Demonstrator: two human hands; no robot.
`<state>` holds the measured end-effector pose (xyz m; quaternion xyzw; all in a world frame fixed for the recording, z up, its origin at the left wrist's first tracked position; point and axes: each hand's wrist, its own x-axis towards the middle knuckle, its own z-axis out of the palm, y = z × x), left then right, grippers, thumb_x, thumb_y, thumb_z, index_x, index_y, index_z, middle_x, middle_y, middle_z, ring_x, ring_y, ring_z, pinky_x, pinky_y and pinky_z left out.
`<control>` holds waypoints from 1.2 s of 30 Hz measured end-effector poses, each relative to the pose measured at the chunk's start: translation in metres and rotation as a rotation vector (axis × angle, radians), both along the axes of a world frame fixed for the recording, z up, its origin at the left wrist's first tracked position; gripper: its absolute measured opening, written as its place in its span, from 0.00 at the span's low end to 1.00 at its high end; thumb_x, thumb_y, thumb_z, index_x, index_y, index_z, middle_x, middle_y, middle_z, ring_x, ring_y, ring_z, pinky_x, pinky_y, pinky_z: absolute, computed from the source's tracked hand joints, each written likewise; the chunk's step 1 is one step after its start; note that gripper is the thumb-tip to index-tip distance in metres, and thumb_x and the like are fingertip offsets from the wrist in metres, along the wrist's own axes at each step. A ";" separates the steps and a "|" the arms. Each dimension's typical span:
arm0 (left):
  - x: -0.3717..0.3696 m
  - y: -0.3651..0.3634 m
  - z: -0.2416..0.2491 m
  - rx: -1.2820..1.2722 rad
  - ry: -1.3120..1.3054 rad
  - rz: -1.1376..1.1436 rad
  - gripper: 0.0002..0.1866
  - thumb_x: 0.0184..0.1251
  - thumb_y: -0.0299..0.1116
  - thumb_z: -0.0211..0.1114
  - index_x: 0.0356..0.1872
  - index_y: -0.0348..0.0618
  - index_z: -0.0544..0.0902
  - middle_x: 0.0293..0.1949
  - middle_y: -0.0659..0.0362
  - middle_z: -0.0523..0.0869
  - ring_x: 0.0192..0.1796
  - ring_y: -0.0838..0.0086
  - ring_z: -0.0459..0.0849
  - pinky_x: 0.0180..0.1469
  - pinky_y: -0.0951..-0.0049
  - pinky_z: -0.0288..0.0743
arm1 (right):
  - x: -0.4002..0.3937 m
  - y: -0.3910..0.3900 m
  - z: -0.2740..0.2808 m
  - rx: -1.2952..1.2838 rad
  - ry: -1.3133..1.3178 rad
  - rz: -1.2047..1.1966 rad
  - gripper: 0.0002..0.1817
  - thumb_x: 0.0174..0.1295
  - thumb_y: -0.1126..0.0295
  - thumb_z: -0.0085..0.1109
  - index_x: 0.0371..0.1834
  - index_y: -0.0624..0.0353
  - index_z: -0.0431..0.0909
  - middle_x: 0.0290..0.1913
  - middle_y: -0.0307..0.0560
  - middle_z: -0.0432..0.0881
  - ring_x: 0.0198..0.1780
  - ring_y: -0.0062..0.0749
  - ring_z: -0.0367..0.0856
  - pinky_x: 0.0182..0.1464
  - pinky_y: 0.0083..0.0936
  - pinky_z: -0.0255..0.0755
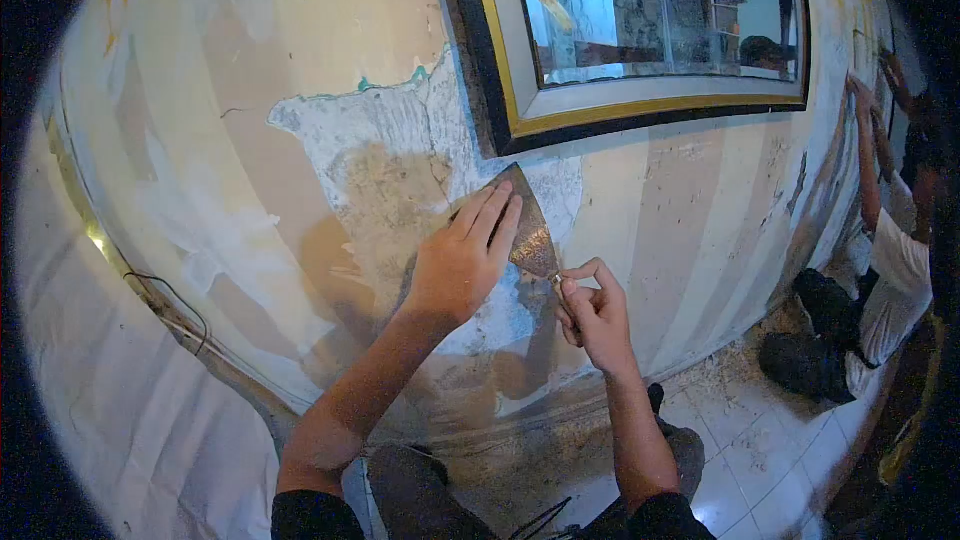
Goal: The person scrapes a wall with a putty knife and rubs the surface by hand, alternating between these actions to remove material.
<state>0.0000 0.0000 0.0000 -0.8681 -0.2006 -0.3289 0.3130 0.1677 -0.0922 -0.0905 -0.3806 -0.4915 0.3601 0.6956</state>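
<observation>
A wide-bladed scraper (534, 236) with a worn, speckled metal blade lies against the striped wall (690, 205). My right hand (598, 322) is closed around its handle, which the fingers mostly hide. Stretched-out fingers of my left hand (458, 265) press flat over the blade's left part, apart from the handle. Around the blade the paint is gone, leaving a rough grey-white patch (375, 145) with a ragged edge. Part of this patch is hidden behind my left hand and forearm.
A mirror in a black and gold frame (660, 118) hangs just above the blade. On the left is a pale sheet (130, 430) beside a dark cable (205, 325). Another person (900, 270) reaches to the wall at right. Flakes litter the tiled floor (750, 455).
</observation>
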 end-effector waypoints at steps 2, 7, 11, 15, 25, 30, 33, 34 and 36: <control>0.003 -0.010 -0.001 0.086 0.028 0.107 0.34 0.51 0.28 0.64 0.65 0.44 0.72 0.67 0.54 0.72 0.66 0.64 0.72 0.55 0.72 0.79 | 0.003 -0.007 0.004 0.030 -0.038 -0.048 0.08 0.71 0.64 0.56 0.44 0.55 0.72 0.17 0.33 0.73 0.15 0.12 0.63 0.16 0.16 0.54; -0.002 -0.007 0.007 0.111 0.047 0.072 0.29 0.54 0.28 0.60 0.61 0.37 0.74 0.64 0.52 0.75 0.65 0.64 0.74 0.50 0.73 0.82 | 0.018 -0.005 0.019 0.011 -0.104 -0.034 0.08 0.70 0.66 0.56 0.42 0.57 0.72 0.17 0.30 0.71 0.16 0.11 0.63 0.17 0.16 0.53; -0.003 -0.006 0.001 0.205 0.079 0.069 0.25 0.55 0.27 0.58 0.57 0.32 0.77 0.61 0.48 0.78 0.62 0.64 0.76 0.44 0.74 0.83 | 0.012 -0.013 0.017 -0.033 -0.105 -0.027 0.07 0.71 0.67 0.56 0.42 0.58 0.71 0.17 0.29 0.69 0.17 0.10 0.62 0.18 0.17 0.52; -0.003 -0.004 0.008 0.259 0.063 0.037 0.23 0.56 0.27 0.58 0.56 0.32 0.78 0.59 0.50 0.79 0.60 0.65 0.79 0.40 0.74 0.83 | 0.010 0.004 0.016 0.000 -0.073 0.005 0.07 0.71 0.67 0.55 0.42 0.57 0.70 0.18 0.31 0.71 0.17 0.11 0.62 0.19 0.16 0.52; -0.009 -0.003 0.011 0.245 0.093 0.086 0.24 0.56 0.29 0.58 0.57 0.34 0.78 0.60 0.51 0.79 0.62 0.66 0.77 0.41 0.77 0.83 | -0.007 0.005 0.010 0.050 -0.040 -0.064 0.06 0.71 0.69 0.55 0.42 0.58 0.71 0.20 0.31 0.72 0.21 0.09 0.65 0.22 0.15 0.55; -0.017 0.001 0.013 0.278 0.109 0.060 0.25 0.57 0.30 0.58 0.58 0.35 0.77 0.60 0.52 0.79 0.62 0.66 0.77 0.42 0.76 0.83 | -0.020 0.014 0.009 0.141 -0.012 -0.115 0.06 0.70 0.69 0.55 0.42 0.58 0.72 0.20 0.32 0.73 0.19 0.10 0.65 0.20 0.14 0.56; -0.014 -0.003 0.022 0.262 0.082 0.129 0.25 0.57 0.30 0.57 0.58 0.34 0.77 0.61 0.53 0.78 0.63 0.66 0.76 0.42 0.76 0.83 | -0.026 0.013 0.014 0.058 0.058 -0.047 0.06 0.70 0.68 0.56 0.42 0.58 0.72 0.19 0.32 0.73 0.17 0.11 0.64 0.19 0.15 0.56; -0.017 -0.002 0.019 0.244 0.104 0.111 0.25 0.58 0.30 0.57 0.58 0.34 0.76 0.61 0.52 0.78 0.63 0.66 0.76 0.42 0.76 0.83 | -0.026 0.009 0.012 0.060 0.060 -0.046 0.06 0.70 0.68 0.56 0.42 0.58 0.72 0.19 0.32 0.73 0.17 0.11 0.64 0.19 0.15 0.56; -0.019 -0.003 0.013 0.239 0.132 0.092 0.25 0.58 0.30 0.57 0.58 0.34 0.76 0.61 0.52 0.78 0.64 0.66 0.76 0.42 0.76 0.83 | -0.028 -0.002 0.003 -0.003 0.049 -0.083 0.07 0.71 0.67 0.55 0.42 0.58 0.72 0.18 0.32 0.73 0.16 0.11 0.65 0.18 0.15 0.57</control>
